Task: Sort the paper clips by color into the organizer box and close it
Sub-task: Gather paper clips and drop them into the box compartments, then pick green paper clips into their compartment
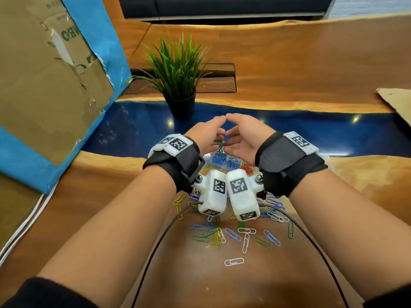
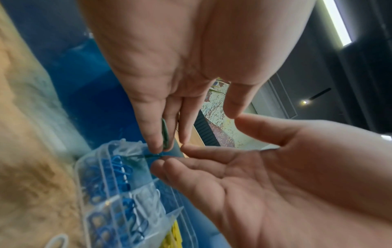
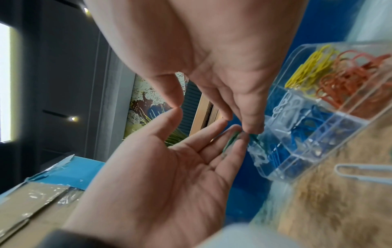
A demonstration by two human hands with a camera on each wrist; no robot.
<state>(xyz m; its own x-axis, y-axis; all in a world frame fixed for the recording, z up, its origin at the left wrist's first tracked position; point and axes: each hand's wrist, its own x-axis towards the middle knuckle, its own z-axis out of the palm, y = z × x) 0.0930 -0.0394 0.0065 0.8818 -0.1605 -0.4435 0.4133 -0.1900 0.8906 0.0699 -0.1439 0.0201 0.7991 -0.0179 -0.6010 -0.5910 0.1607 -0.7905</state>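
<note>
Both hands hover, palms facing, over the clear organizer box (image 1: 224,162), thumb tips touching. My left hand (image 1: 206,134) (image 2: 187,124) keeps a green paper clip (image 2: 165,134) (image 3: 231,141) pinched between two nearly straight fingers. A second green clip (image 2: 152,156) sits where its fingertips meet those of my right hand (image 1: 240,138) (image 3: 239,107), just above the box's far corner. The right hand's fingers are relaxed and grip nothing. The box (image 2: 95,154) (image 3: 297,164) holds blue, white, yellow and red clips in separate compartments. Its lid is not visible.
Several loose clips (image 1: 233,234) of mixed colours lie on the wooden table between my forearms, and one white clip (image 1: 234,261) lies nearer me. A potted plant (image 1: 178,70) stands behind the box. A cardboard box (image 1: 44,85) leans at the left, and a cardboard sheet (image 1: 398,103) lies at the right.
</note>
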